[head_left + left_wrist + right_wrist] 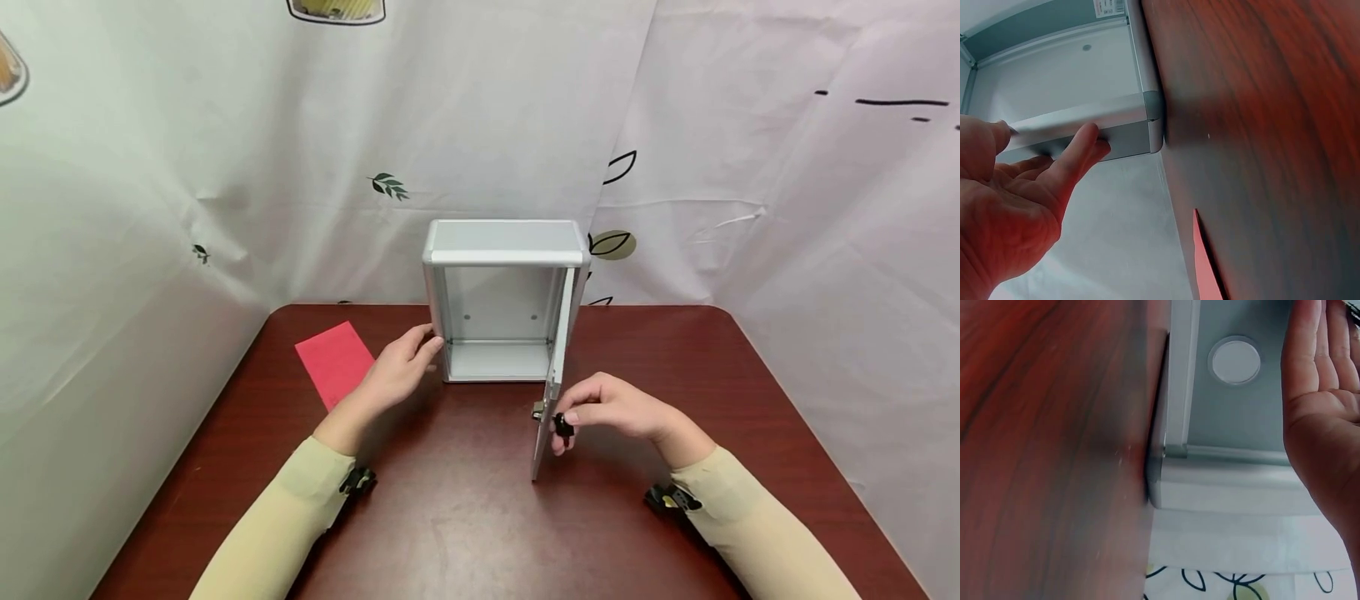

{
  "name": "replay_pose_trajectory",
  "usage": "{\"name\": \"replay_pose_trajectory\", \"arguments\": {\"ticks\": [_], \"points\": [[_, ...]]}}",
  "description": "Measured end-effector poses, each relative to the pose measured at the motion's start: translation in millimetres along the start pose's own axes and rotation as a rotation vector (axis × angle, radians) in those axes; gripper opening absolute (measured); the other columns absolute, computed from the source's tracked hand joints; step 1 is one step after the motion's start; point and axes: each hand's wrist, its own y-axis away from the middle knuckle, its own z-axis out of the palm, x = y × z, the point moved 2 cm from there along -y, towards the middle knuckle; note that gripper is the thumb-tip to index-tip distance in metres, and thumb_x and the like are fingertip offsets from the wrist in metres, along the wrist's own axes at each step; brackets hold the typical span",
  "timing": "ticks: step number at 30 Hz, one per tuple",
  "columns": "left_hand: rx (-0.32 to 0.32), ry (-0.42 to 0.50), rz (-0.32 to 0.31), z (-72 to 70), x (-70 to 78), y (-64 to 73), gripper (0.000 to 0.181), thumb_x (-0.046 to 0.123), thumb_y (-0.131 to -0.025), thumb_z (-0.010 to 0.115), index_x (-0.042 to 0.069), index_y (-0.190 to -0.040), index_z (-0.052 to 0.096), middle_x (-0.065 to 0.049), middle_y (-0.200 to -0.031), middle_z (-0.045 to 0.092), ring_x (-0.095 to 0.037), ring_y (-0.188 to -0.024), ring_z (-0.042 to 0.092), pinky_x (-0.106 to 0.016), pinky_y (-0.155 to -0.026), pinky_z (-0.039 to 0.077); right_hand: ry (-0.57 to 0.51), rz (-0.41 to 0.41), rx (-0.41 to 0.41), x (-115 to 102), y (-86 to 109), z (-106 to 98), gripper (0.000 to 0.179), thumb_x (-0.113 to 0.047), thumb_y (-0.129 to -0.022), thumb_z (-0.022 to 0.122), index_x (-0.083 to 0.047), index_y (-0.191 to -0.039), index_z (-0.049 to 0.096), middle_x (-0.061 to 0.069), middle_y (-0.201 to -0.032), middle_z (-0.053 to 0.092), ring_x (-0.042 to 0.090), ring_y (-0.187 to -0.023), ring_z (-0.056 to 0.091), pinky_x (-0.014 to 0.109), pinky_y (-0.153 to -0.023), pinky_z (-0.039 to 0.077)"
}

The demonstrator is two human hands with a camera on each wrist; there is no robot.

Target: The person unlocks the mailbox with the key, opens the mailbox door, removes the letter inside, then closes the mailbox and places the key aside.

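A silver-white metal box [506, 242] stands on the table with its door [558, 350] swung out toward me on the right. My left hand [401, 367] rests against the box's left side. In the left wrist view, its fairly straight fingers [1075, 156] lie along the outer wall, and the thumb is at the front rim. At the door's outer face, my right hand [618, 406] pinches a black-headed key [564, 425] at the lock. The lock's metal piece [537, 410] juts from the inner face. In the right wrist view the key is mostly out of frame.
A red envelope [335, 358] lies on the dark wood table [465, 500], left of the box and partly behind my left hand. White printed cloth [487, 108] hangs behind the table and along its sides. A round pale disc [1235, 360] shows on the door.
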Motion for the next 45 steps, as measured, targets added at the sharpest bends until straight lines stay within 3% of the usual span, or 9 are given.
{"name": "replay_pose_trajectory", "arguments": {"ticks": [8, 20, 35, 41, 45], "points": [[0.002, 0.008, -0.011, 1.3, -0.9, 0.2, 0.061, 0.038, -0.119, 0.055, 0.004, -0.168, 0.043, -0.021, -0.164, 0.055, -0.032, -0.107, 0.082, -0.055, -0.105, 0.061, 0.02, -0.001, -0.005, 2.9, -17.9, 6.4, 0.023, 0.0, -0.112, 0.056, 0.004, -0.115, 0.079, 0.025, -0.099, 0.08, 0.045, -0.086, 0.077, 0.045, -0.084, 0.067], [-0.003, -0.001, -0.016, 4.7, -0.1, 1.0, 0.061, 0.036, -0.12, 0.054, 0.001, -0.169, 0.043, -0.023, -0.159, 0.059, -0.032, -0.105, 0.082, -0.055, -0.105, 0.06, 0.055, 0.026, 0.08, 5.9, -47.2, 19.2, 0.022, -0.003, -0.113, 0.06, 0.006, -0.117, 0.079, 0.022, -0.102, 0.081, 0.044, -0.095, 0.08, 0.05, -0.086, 0.068], [0.019, 0.039, 0.001, 6.5, 2.1, -0.4, 0.055, 0.034, -0.12, 0.053, 0.001, -0.164, 0.049, -0.024, -0.149, 0.066, -0.034, -0.102, 0.082, -0.049, -0.093, 0.066, 0.102, 0.063, 0.217, 6.3, -78.6, 25.9, 0.026, -0.011, -0.114, 0.063, 0.009, -0.119, 0.079, 0.017, -0.105, 0.083, 0.032, -0.095, 0.081, 0.049, -0.084, 0.068], [0.024, 0.067, 0.008, 7.6, 0.6, -1.2, 0.054, 0.034, -0.12, 0.054, 0.001, -0.163, 0.05, -0.024, -0.146, 0.067, -0.032, -0.1, 0.083, -0.047, -0.091, 0.067, 0.1, 0.093, 0.284, 9.6, -91.2, 27.2, 0.025, -0.014, -0.113, 0.065, 0.006, -0.118, 0.08, 0.016, -0.102, 0.083, 0.048, -0.097, 0.078, 0.048, -0.083, 0.069], [0.028, 0.059, 0.016, 7.9, -0.3, -1.5, 0.054, 0.034, -0.12, 0.054, 0.001, -0.163, 0.05, -0.024, -0.145, 0.068, -0.03, -0.097, 0.083, -0.048, -0.09, 0.067, 0.113, 0.125, 0.34, 9.5, -98.7, 28.7, 0.027, -0.018, -0.113, 0.067, 0.004, -0.119, 0.081, 0.013, -0.102, 0.084, 0.042, -0.097, 0.081, 0.046, -0.083, 0.069]]}}
